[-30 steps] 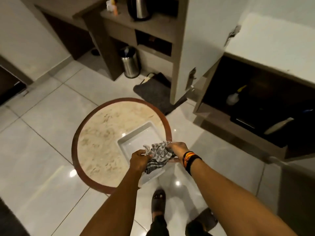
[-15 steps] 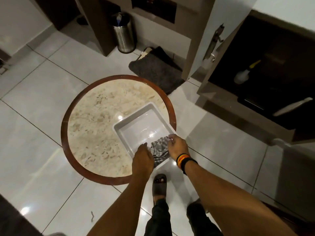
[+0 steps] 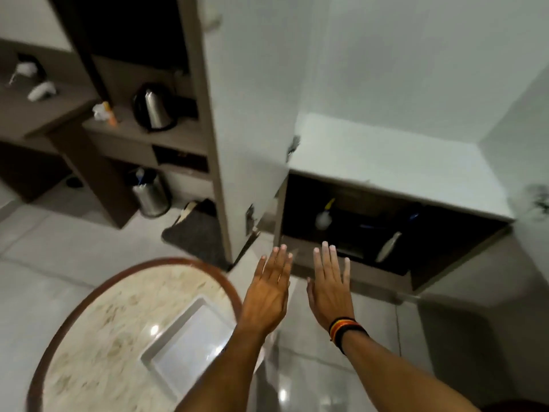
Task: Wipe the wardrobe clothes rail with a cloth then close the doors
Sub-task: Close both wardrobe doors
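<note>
Glossy pale floor tiles [image 3: 59, 257] surround a round marble worktop [image 3: 98, 328] bearing a white rectangular tray [image 3: 166, 367] at its right edge; left hand [image 3: 269, 295] and right hand [image 3: 329, 288] hover flat, fingers spread, empty, before the open white wardrobe door [image 3: 252, 114].

My arms are bare to the edge of view, with no sleeves showing. On my right wrist I wear a stack of thin bands [image 3: 344, 331]: black ones, with orange and yellow stripes between them. My left hand [image 3: 267, 295] and right hand [image 3: 329, 289] carry no rings or gloves.
</note>
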